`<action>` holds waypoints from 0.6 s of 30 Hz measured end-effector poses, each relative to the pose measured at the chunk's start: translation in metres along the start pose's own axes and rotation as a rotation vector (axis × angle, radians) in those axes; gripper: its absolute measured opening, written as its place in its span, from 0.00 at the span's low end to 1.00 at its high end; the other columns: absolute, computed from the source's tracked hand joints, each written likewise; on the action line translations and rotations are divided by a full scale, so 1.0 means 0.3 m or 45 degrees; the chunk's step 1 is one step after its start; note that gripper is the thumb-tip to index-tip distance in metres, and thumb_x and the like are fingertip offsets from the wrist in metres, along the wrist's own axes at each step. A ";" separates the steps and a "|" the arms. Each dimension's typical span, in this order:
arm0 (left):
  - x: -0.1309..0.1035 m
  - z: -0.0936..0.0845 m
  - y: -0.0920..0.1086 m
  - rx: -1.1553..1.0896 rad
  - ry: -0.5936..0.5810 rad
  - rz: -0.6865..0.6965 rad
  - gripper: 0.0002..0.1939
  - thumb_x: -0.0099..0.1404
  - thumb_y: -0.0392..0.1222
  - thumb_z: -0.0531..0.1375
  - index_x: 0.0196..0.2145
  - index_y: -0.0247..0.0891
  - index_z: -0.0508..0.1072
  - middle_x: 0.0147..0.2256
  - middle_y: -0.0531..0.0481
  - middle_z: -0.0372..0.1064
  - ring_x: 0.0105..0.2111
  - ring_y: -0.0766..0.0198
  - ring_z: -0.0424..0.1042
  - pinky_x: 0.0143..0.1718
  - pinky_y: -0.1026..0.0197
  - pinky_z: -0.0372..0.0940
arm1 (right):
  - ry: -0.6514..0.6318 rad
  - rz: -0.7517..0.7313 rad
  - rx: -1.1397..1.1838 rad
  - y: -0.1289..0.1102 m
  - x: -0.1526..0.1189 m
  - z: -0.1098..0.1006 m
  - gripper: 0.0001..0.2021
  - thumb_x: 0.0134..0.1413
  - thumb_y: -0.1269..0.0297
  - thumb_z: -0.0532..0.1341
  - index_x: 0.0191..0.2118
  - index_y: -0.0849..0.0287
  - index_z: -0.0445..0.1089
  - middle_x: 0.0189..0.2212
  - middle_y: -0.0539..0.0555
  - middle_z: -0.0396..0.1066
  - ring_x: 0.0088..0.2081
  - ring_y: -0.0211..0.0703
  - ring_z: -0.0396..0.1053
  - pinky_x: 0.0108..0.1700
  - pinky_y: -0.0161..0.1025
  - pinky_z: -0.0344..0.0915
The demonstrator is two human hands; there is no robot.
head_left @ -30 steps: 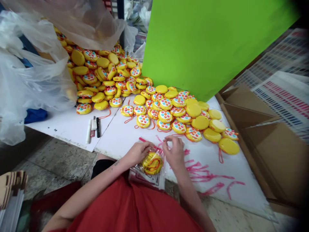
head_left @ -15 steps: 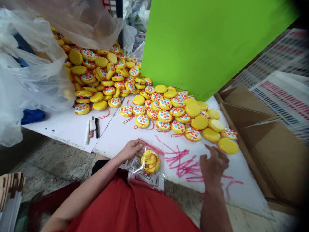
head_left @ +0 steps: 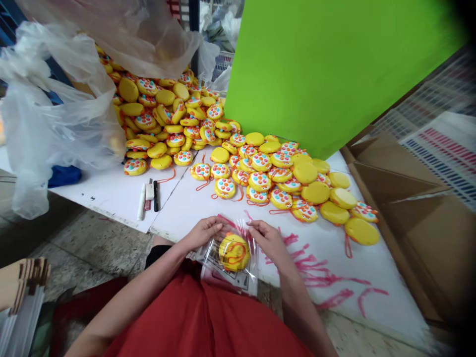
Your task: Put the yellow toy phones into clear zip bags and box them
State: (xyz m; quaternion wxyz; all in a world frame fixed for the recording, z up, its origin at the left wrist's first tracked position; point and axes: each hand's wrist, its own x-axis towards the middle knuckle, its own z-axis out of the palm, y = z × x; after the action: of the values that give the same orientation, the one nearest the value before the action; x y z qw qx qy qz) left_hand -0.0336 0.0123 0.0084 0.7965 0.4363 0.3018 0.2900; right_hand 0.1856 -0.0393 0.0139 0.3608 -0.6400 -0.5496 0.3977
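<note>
A clear plastic bag (head_left: pixel 253 265) with a yellow toy (head_left: pixel 233 251) inside lies at the table's front edge, over printed paper. The toy shows its plain side and an orange cord. My left hand (head_left: pixel 204 232) pinches the bag's upper left corner. At the upper right corner, my right hand (head_left: pixel 268 240) is closed on the bag, thumb and finger together. Behind both hands spreads a pile of yellow toys (head_left: pixel 260 161), some with coloured dots facing up.
A green panel (head_left: pixel 316 64) stands at the back. Open cardboard boxes (head_left: pixel 420 238) are at the right. White and black markers (head_left: pixel 155 196) lie left of centre. A large plastic sack (head_left: pixel 74 129) and blue cloth (head_left: pixel 64 176) are at the left.
My right hand has moved left from beside the toy pile and taken hold of the bag's right corner. My left hand still holds the bag. The view has shifted slightly.
</note>
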 end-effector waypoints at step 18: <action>0.024 -0.004 0.011 -0.127 0.124 -0.079 0.04 0.49 0.38 0.59 0.24 0.33 0.68 0.24 0.52 0.67 0.27 0.66 0.68 0.32 0.62 0.66 | -0.021 -0.105 0.096 0.025 -0.045 -0.115 0.10 0.51 0.61 0.59 0.34 0.55 0.77 0.34 0.53 0.72 0.38 0.43 0.68 0.41 0.39 0.63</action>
State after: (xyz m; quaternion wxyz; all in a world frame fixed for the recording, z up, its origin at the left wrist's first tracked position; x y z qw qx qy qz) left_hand -0.0304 0.0196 0.0091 0.8103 0.3718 0.3386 0.3009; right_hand 0.2187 -0.0545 0.0234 0.3962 -0.5994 -0.5631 0.4083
